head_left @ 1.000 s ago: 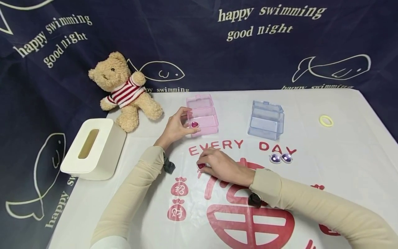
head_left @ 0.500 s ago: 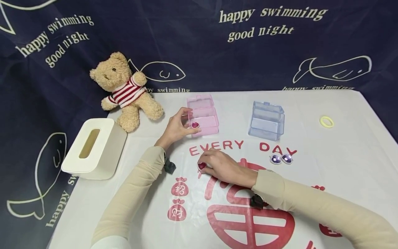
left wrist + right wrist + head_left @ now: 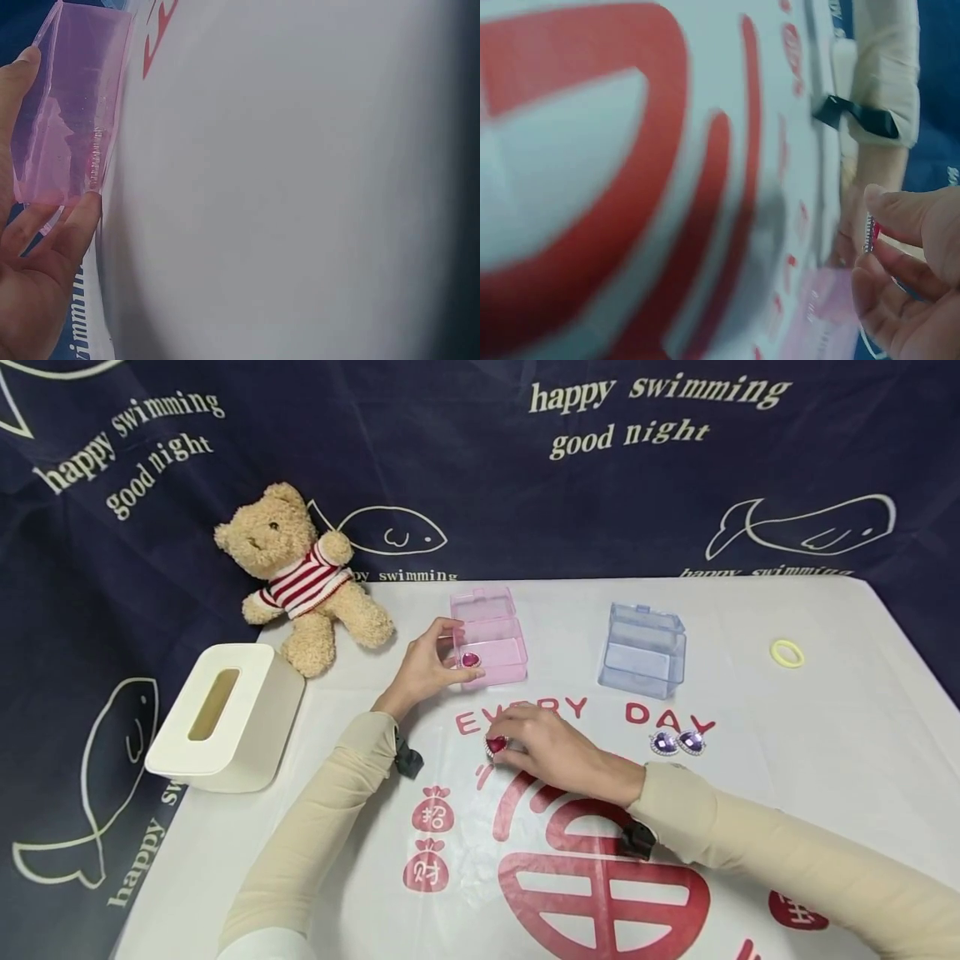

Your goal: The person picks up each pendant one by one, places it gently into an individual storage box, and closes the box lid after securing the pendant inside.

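Note:
My left hand [image 3: 427,667] grips the left side of an open-lidded pink clear plastic box [image 3: 506,652]. A red gem [image 3: 470,660] with a pale rim lies inside the box, near my thumb. In the left wrist view, the fingers and thumb span the end of the pink box [image 3: 82,82]. My right hand [image 3: 555,747] pinches another red gem [image 3: 497,744], with a silver beaded rim, above the tabletop in front of the box. The right wrist view has this gem [image 3: 871,232] edge-on between thumb and fingertips.
A blue clear box [image 3: 641,664] stands open at the right of the pink one. Two purple gems [image 3: 677,742] lie in front of it, and a yellow ring [image 3: 786,652] farther right. At the left are a teddy bear [image 3: 307,581] and a white tissue box [image 3: 258,727].
My right hand has risen slightly away from the printed tabletop with the red gem, shifting a little right and toward the pink box. The left hand has stayed on the box.

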Demonstrator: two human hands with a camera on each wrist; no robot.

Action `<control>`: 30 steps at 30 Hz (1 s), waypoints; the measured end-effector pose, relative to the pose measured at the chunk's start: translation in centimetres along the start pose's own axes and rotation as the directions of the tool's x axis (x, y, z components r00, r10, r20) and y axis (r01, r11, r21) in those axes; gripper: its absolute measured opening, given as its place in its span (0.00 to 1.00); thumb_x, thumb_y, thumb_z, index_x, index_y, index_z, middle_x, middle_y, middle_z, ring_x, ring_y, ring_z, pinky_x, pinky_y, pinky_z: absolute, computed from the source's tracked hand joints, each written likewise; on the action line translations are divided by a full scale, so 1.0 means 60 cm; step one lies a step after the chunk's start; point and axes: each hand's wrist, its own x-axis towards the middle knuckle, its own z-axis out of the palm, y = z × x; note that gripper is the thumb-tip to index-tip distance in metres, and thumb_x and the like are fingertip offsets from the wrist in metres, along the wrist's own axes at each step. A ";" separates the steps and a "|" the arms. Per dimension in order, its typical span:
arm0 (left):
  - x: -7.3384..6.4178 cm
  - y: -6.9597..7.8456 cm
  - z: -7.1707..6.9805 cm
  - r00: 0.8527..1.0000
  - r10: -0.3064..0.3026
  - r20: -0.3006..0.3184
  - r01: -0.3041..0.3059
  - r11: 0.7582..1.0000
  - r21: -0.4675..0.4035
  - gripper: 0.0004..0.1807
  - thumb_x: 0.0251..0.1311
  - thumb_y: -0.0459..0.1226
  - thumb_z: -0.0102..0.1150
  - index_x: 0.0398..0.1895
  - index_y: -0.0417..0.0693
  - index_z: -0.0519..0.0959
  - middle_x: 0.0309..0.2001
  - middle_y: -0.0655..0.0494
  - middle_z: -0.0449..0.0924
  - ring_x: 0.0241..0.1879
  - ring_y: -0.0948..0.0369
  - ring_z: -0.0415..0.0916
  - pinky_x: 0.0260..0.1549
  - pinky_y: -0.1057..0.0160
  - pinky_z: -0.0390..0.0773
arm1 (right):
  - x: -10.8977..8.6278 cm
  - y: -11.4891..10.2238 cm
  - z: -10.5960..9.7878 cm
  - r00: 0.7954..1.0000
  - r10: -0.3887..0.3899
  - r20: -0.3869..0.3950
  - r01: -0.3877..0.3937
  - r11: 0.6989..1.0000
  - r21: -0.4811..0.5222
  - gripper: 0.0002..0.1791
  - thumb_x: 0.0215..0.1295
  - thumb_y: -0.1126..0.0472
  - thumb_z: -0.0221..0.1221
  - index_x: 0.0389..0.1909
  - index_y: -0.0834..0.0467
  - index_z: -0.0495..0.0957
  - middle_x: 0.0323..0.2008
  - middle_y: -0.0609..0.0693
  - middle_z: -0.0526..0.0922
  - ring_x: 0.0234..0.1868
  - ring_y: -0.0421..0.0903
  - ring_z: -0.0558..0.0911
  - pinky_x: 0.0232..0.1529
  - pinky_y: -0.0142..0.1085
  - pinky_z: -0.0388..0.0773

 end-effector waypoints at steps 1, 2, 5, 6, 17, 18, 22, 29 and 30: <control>0.000 0.000 0.000 1.000 0.000 0.000 0.000 1.000 0.001 0.43 0.38 0.34 0.80 0.61 0.42 0.67 0.57 0.40 0.75 0.59 0.50 0.75 0.53 0.58 0.80 | 0.002 0.002 -0.005 1.000 -0.010 -0.014 0.010 1.000 0.002 0.08 0.58 0.62 0.67 0.38 0.58 0.84 0.40 0.51 0.84 0.46 0.46 0.82 0.51 0.40 0.80; 0.001 -0.001 0.000 1.000 0.000 -0.001 0.000 1.000 0.004 0.43 0.38 0.34 0.80 0.61 0.42 0.67 0.57 0.40 0.75 0.59 0.50 0.75 0.53 0.59 0.80 | 0.005 0.004 -0.010 0.999 -0.021 -0.027 0.021 1.000 0.002 0.09 0.57 0.62 0.68 0.39 0.59 0.84 0.40 0.51 0.85 0.46 0.46 0.82 0.51 0.40 0.80; 0.002 -0.002 0.002 1.000 0.002 -0.003 -0.002 1.000 0.012 0.43 0.38 0.34 0.80 0.61 0.42 0.67 0.57 0.40 0.75 0.59 0.50 0.75 0.53 0.59 0.80 | 0.016 0.012 -0.028 0.995 -0.069 -0.067 0.071 0.997 0.013 0.10 0.56 0.63 0.69 0.39 0.60 0.84 0.40 0.51 0.85 0.45 0.46 0.83 0.51 0.40 0.80; 0.002 -0.002 0.002 1.000 0.005 -0.003 -0.005 1.000 0.017 0.43 0.38 0.34 0.80 0.61 0.42 0.67 0.57 0.40 0.75 0.59 0.50 0.75 0.53 0.59 0.80 | 0.020 0.015 -0.035 0.993 -0.086 -0.081 0.087 0.996 0.015 0.11 0.56 0.63 0.69 0.40 0.60 0.84 0.40 0.51 0.85 0.46 0.46 0.83 0.51 0.40 0.80; 0.002 0.000 0.002 1.000 0.019 0.006 -0.019 1.000 0.019 0.43 0.39 0.33 0.79 0.62 0.41 0.67 0.58 0.40 0.74 0.59 0.48 0.75 0.54 0.56 0.79 | 0.073 0.044 -0.084 0.978 -0.069 -0.199 0.077 0.997 0.032 0.15 0.55 0.66 0.69 0.44 0.63 0.83 0.44 0.55 0.86 0.48 0.49 0.83 0.53 0.43 0.80; 0.003 0.000 0.002 1.000 0.019 0.005 -0.019 1.000 0.020 0.43 0.39 0.33 0.79 0.62 0.41 0.67 0.58 0.41 0.74 0.59 0.48 0.75 0.54 0.57 0.79 | 0.079 0.047 -0.086 0.977 -0.059 -0.204 0.067 0.997 0.034 0.15 0.55 0.66 0.69 0.44 0.63 0.83 0.44 0.55 0.86 0.48 0.50 0.83 0.53 0.43 0.80; 0.002 0.000 0.002 1.000 0.003 0.001 -0.003 1.000 0.012 0.43 0.39 0.34 0.79 0.62 0.43 0.67 0.58 0.42 0.75 0.59 0.49 0.75 0.54 0.57 0.79 | 0.103 0.060 -0.091 0.980 -0.015 -0.200 0.022 0.999 0.035 0.14 0.56 0.66 0.68 0.44 0.63 0.83 0.44 0.56 0.86 0.49 0.51 0.83 0.54 0.44 0.78; 0.002 -0.001 0.000 1.000 0.008 -0.006 -0.008 1.000 0.015 0.44 0.38 0.34 0.80 0.61 0.42 0.67 0.57 0.41 0.75 0.58 0.48 0.76 0.53 0.56 0.80 | 0.143 0.094 -0.084 0.989 0.058 -0.136 -0.055 0.998 0.022 0.13 0.57 0.67 0.67 0.44 0.64 0.83 0.43 0.57 0.86 0.47 0.52 0.83 0.54 0.45 0.77; 0.002 -0.001 0.000 1.000 0.010 -0.006 -0.010 1.000 0.015 0.44 0.38 0.34 0.80 0.61 0.42 0.67 0.57 0.41 0.75 0.58 0.49 0.76 0.53 0.56 0.80 | 0.148 0.100 -0.082 0.990 0.059 -0.127 -0.057 0.998 0.020 0.12 0.57 0.67 0.66 0.43 0.65 0.83 0.43 0.57 0.86 0.47 0.52 0.83 0.54 0.45 0.77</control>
